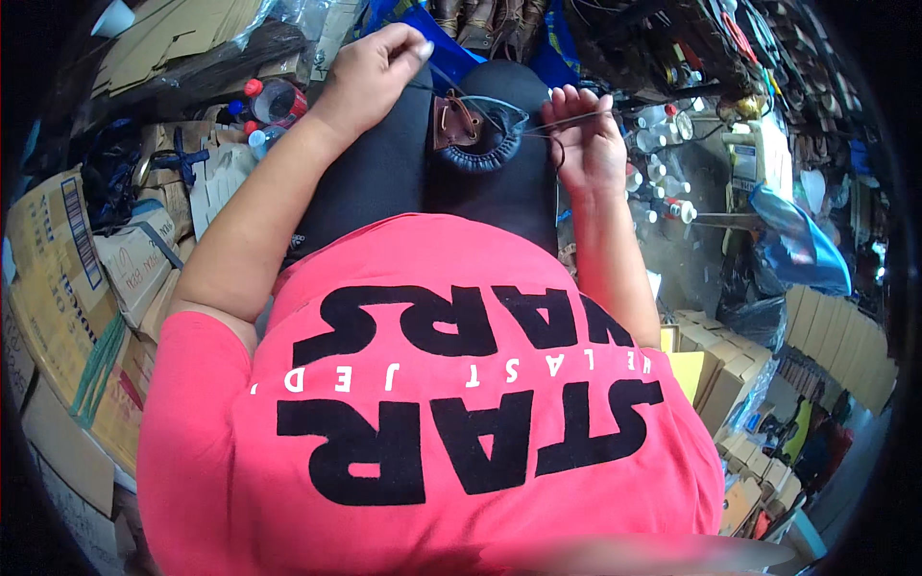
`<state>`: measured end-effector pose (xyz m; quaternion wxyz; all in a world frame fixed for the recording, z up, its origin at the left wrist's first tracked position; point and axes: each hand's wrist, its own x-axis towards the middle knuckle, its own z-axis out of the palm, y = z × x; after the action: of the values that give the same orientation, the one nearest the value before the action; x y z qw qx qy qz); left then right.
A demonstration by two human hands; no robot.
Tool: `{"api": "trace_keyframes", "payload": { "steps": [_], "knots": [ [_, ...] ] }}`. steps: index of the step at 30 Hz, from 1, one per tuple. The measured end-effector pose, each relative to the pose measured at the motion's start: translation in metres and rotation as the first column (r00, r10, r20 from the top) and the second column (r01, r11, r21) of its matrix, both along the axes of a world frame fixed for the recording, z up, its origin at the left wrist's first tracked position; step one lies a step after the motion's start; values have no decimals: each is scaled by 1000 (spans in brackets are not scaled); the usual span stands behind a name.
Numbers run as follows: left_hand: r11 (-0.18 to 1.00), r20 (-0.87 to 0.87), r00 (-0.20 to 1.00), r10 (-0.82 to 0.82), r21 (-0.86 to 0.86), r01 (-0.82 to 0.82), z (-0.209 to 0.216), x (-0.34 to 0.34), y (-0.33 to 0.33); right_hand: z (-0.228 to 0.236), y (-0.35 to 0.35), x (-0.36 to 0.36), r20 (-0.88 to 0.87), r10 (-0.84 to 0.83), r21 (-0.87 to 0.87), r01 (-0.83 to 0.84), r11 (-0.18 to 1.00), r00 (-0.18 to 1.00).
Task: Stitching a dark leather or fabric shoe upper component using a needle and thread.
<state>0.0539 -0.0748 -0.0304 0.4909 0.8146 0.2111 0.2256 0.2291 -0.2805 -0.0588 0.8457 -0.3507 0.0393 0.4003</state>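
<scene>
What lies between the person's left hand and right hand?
In the head view, a brown and dark-blue leather-like piece, with thin thread running from it to the right hand.

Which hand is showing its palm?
The right hand: its palm faces the camera, whereas the left hand shows its back, with fingers curled.

Brn patch (448, 132), navy band (482, 161) (shirt (430, 413) pink).
</scene>
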Motion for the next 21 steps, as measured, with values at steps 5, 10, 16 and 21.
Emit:
{"api": "trace_keyframes", "payload": {
  "steps": [5,10,16,21],
  "knots": [
    [232,381,919,103,-907,350,22,23,-45,10,2,-8,-288,371,487,-198,851,883],
    [133,368,927,-77,-917,375,-3,10,-1,24,-27,-8,-9,356,91,-353,931,935],
    [932,-357,885,-298,-308,190,22,-21,49,17,-69,23,170,579,-450,-460,766,798],
    [945,6,994,111,-311,-104,40,-80,74,25,-110,67,321,847,-937,11,350,425]
  ]
}}
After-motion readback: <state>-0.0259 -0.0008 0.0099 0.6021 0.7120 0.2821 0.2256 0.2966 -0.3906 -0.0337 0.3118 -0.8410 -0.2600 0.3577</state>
